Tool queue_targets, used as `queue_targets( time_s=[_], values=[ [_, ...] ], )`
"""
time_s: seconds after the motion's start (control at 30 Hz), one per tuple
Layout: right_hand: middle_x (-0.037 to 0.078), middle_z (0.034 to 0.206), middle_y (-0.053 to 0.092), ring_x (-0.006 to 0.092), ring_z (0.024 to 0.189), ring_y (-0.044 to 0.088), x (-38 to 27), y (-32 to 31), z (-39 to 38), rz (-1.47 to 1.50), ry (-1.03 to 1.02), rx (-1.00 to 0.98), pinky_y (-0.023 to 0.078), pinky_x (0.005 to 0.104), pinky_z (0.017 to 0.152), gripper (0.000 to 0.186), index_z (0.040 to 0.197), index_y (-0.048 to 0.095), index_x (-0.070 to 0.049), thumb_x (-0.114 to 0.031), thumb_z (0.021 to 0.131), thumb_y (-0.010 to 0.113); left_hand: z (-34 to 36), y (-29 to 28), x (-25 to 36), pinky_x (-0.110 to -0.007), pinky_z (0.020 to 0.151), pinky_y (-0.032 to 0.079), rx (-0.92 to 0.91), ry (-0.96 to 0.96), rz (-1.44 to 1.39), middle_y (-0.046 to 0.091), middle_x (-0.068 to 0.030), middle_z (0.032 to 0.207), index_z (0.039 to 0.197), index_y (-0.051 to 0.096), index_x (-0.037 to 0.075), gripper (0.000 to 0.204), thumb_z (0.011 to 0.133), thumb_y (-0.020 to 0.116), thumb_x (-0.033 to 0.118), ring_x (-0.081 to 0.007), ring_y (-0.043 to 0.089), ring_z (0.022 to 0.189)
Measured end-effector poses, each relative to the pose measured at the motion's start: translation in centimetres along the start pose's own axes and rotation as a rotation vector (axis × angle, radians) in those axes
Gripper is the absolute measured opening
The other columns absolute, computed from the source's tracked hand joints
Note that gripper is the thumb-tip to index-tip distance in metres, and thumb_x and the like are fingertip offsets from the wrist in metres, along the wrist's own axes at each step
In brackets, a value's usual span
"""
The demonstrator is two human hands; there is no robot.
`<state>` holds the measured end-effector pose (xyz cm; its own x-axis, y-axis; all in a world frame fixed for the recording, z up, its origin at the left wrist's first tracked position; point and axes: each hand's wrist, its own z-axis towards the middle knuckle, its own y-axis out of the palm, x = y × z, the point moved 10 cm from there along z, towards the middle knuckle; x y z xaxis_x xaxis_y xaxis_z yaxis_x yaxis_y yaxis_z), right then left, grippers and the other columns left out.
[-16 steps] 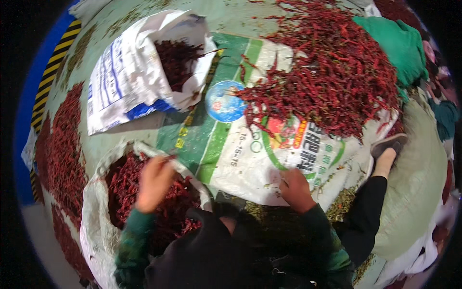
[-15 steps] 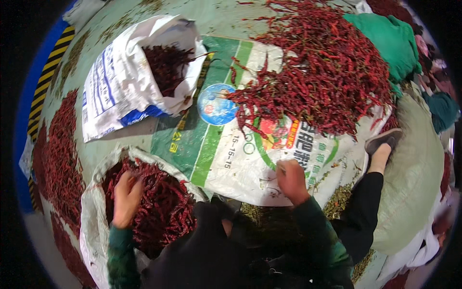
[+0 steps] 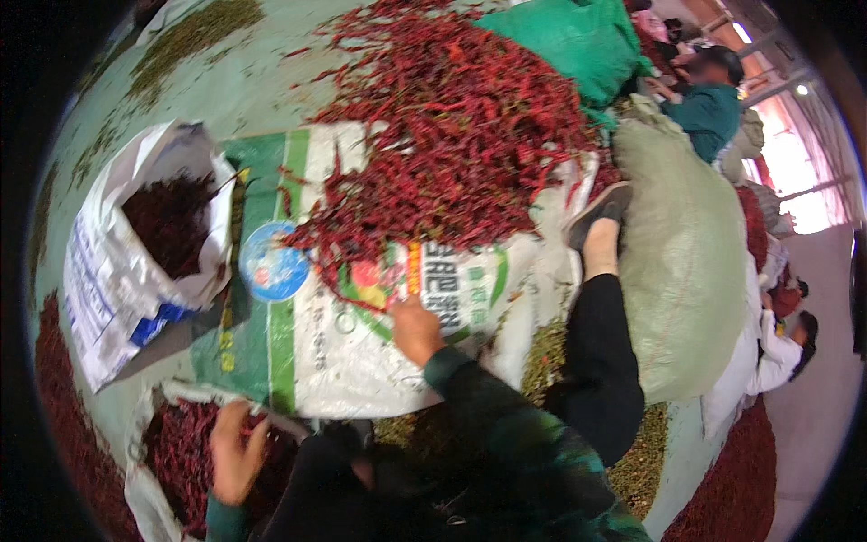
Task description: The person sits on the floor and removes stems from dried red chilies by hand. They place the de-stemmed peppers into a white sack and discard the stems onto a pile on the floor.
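Observation:
My right hand [image 3: 416,331] is over the printed sack sheet [image 3: 361,370], with its fingers pinched together. A long red chili pepper [image 3: 350,296] at the near edge of the chili pile [image 3: 461,154] runs up to its fingertips and appears to be gripped there. My left hand [image 3: 237,456] hovers at the white woven sack [image 3: 149,497] at the lower left, thumb and fingers apart, holding nothing that I can see. Dark red chili peppers [image 3: 181,443] fill that sack below the hand.
Left of the sheet lies a white sack [image 3: 108,262] with darker chilies in its mouth. A green cloth bundle [image 3: 578,45] and a stuffed pale sack [image 3: 682,271] stand to the right. My shoe [image 3: 601,212] rests by the pile. Another person [image 3: 704,113] sits beyond.
The view has swung to the right, bringing people and the far wall in. My right hand has moved closer to the pile's near edge; my left hand stays at the lower-left sack.

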<state>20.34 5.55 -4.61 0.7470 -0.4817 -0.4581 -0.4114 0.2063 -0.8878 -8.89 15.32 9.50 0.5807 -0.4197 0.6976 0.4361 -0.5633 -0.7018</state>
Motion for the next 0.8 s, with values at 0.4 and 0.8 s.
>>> queue_targets(
  time_s=[0.4, 0.8],
  values=[
    [0.015, 0.077, 0.053, 0.0336, 0.059, 0.057, -0.7, -1.8, -1.3, -0.004, -0.06, 0.236, 0.046, 0.0451, 0.048, 0.013, 0.08, 0.058, -0.008, -0.015, 0.07, 0.061, 7.2, 11.9, 4.7, -0.039, 0.074, 0.047, -0.207, 0.256, -0.162, 0.059, -0.018, 0.094, 0.098, 0.06, -0.001, 0.023, 0.081, 0.061, 0.014, -0.0362, 0.058, 0.086],
    [0.019, 0.072, 0.054, 0.0393, 0.068, 0.055, -5.0, -3.1, -6.8, 0.314, -0.156, -0.146, 0.042, 0.048, 0.059, 0.011, 0.077, 0.052, -0.003, -0.013, 0.081, 0.052, 6.6, 16.6, 9.4, -0.046, 0.095, 0.034, -0.163, 0.604, 0.229, 0.054, -0.0142, 0.099, 0.11, 0.051, 0.0, 0.036, 0.08, 0.061, 0.019, -0.0294, 0.052, 0.097]
  ],
)
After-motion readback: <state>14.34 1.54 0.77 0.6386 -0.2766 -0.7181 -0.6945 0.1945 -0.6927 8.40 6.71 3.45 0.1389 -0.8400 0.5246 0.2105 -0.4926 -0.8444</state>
